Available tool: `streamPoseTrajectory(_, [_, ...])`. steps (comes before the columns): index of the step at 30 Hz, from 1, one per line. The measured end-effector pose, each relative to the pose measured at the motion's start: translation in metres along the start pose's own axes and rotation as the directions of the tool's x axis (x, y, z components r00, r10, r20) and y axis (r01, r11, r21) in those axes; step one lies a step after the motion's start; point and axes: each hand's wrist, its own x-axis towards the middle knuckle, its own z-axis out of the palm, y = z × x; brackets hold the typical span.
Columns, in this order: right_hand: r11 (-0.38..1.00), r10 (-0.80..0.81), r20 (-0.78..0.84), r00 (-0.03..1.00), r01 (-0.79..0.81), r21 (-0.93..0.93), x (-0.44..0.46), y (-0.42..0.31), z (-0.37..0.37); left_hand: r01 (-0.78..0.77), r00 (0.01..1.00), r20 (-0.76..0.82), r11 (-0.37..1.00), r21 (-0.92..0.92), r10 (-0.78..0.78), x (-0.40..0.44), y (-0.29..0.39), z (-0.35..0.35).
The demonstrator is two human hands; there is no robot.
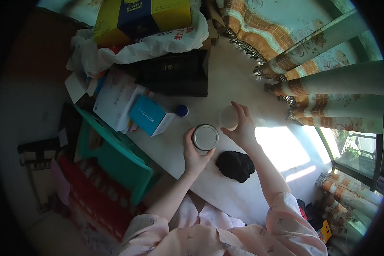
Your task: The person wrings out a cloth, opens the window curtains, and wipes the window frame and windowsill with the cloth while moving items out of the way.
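My left hand [193,154] is wrapped around a round jar with a pale, flat lid [206,137], seen from above over the marble-like table. Close by on the right, my right hand [242,128] curves its thumb and fingers around a translucent round cup [228,117], whose outline is faint against the tabletop. A crumpled black cloth-like bundle [235,166] lies between my forearms. Beyond the jar stands a small round item with a dark blue top [182,111].
Left of the jar are a blue box [147,114] and a white box [116,99]. Farther back stand a black bag [175,73] and a yellow and blue box [141,19] in a white plastic bag. A green chair [111,147] adjoins the table's left edge; fringed curtains [311,87] hang right.
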Motion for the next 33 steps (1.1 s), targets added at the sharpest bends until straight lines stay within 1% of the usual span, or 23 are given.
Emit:
streamPoseTrajectory(1, [0.999, -0.019, -0.049, 0.999, 0.018, -0.031, 0.008, 0.004, 0.003, -0.027, 1.0, -0.006, 1.0, -0.008, 0.026, 0.005, 0.002, 0.004])
streamPoseTrajectory(2, [0.999, -0.021, -0.054, 0.998, 0.019, -0.036, 0.018, 0.007, 0.003, -0.031, 1.0, -0.005, 0.999, -0.013, 0.031, 0.013, 0.002, 0.01])
streamPoseTrajectory(4, [0.999, -0.028, -0.057, 0.998, 0.025, -0.047, 0.036, 0.012, 0.002, 0.009, 0.994, -0.104, 0.995, -0.102, -0.02, 0.038, 0.0, 0.021])
streamPoseTrajectory(5, [0.998, -0.028, -0.062, 0.998, 0.025, -0.051, 0.042, 0.014, -0.001, 0.005, 0.995, -0.102, 0.994, -0.106, -0.016, 0.053, 0.0, 0.024])
streamPoseTrajectory(7, [0.997, 0.02, -0.039, 0.999, -0.023, -0.069, 0.054, 0.016, -0.006, -0.032, 0.997, -0.064, 0.999, 0.031, 0.034, 0.083, 0.001, 0.031])
streamPoseTrajectory(8, [0.997, 0.02, -0.04, 0.999, -0.022, -0.074, 0.058, 0.018, -0.007, -0.033, 0.997, -0.064, 0.999, 0.026, 0.035, 0.098, 0.0, 0.035])
streamPoseTrajectory(10, [0.999, 0.038, -0.077, 0.996, -0.04, -0.021, 0.064, 0.024, -0.009, -0.108, 0.988, -0.108, 0.994, 0.031, 0.111, 0.124, -0.001, 0.043])
streamPoseTrajectory(11, [0.999, 0.04, -0.076, 0.996, -0.042, -0.024, 0.065, 0.026, -0.011, -0.106, 0.988, -0.107, 0.994, 0.028, 0.108, 0.136, -0.005, 0.045])
streamPoseTrajectory(13, [0.999, 0.043, -0.074, 0.996, -0.044, -0.002, 0.068, 0.029, -0.012, -0.038, 0.993, -0.116, 0.997, -0.064, 0.03, 0.152, -0.014, 0.047])
streamPoseTrajectory(16, [1.0, 0.0, -0.096, 0.995, 0.0, 0.0, 0.075, 0.036, -0.013, -0.028, 0.998, -0.05, 1.0, -0.013, 0.028, 0.144, -0.005, 0.044])
streamPoseTrajectory(17, [1.0, 0.001, -0.096, 0.995, -0.001, 0.0, 0.081, 0.036, -0.014, -0.028, 0.998, -0.049, 1.0, -0.013, 0.027, 0.135, -0.006, 0.045])
streamPoseTrajectory(19, [0.999, -0.025, -0.149, 0.988, 0.019, -0.043, 0.098, 0.032, -0.014, -0.137, 0.988, -0.067, 0.99, 0.031, 0.139, 0.11, -0.008, 0.051])
streamPoseTrajectory(20, [0.999, -0.025, -0.146, 0.989, 0.02, -0.041, 0.109, 0.027, -0.014, -0.134, 0.988, -0.069, 0.99, 0.034, 0.137, 0.102, -0.01, 0.054])
streamPoseTrajectory(22, [0.997, -0.073, -0.165, 0.984, 0.068, -0.038, 0.135, 0.015, -0.01, -0.071, 0.993, -0.094, 0.997, 0.013, 0.072, 0.088, -0.013, 0.06])
streamPoseTrajectory(23, [0.997, -0.074, -0.163, 0.984, 0.069, -0.038, 0.149, 0.014, -0.004, -0.07, 0.993, -0.096, 0.997, 0.012, 0.071, 0.085, -0.015, 0.062])
streamPoseTrajectory(25, [0.991, -0.128, -0.133, 0.983, 0.133, 0.024, 0.179, 0.022, 0.014, -0.026, 0.991, -0.134, 0.999, -0.043, 0.02, 0.081, -0.018, 0.065])
streamPoseTrajectory(26, [0.991, -0.127, -0.133, 0.983, 0.131, 0.024, 0.193, 0.031, 0.024, -0.025, 0.991, -0.133, 0.999, -0.042, 0.02, 0.08, -0.018, 0.065])
streamPoseTrajectory(27, [0.967, -0.121, -0.007, 0.993, 0.119, 0.226, 0.205, 0.038, 0.032, -0.005, 0.992, -0.129, 0.998, -0.068, -0.004, 0.079, -0.018, 0.065])
streamPoseTrajectory(28, [0.906, -0.137, 0.117, 0.984, 0.076, 0.417, 0.211, 0.045, 0.039, 0.015, 0.992, -0.125, 0.996, -0.093, -0.027, 0.078, -0.017, 0.064])
streamPoseTrajectory(29, [0.905, -0.134, 0.117, 0.984, 0.073, 0.419, 0.208, 0.048, 0.04, 0.016, 0.992, -0.121, 0.996, -0.091, -0.027, 0.077, -0.02, 0.064])
streamPoseTrajectory(31, [0.771, -0.051, 0.1, 0.994, -0.024, 0.636, 0.199, 0.054, 0.037, 0.01, 0.983, -0.18, 0.997, -0.075, -0.023, 0.077, -0.025, 0.065])
streamPoseTrajectory(32, [0.774, -0.05, 0.098, 0.994, -0.023, 0.633, 0.19, 0.054, 0.03, 0.008, 0.984, -0.179, 0.997, -0.08, -0.022, 0.077, -0.024, 0.065])
streamPoseTrajectory(33, [0.879, -0.038, 0.078, 0.996, -0.004, 0.478, 0.175, 0.05, 0.018, 0.013, 0.986, -0.167, 0.998, -0.068, -0.024, 0.077, -0.023, 0.065])
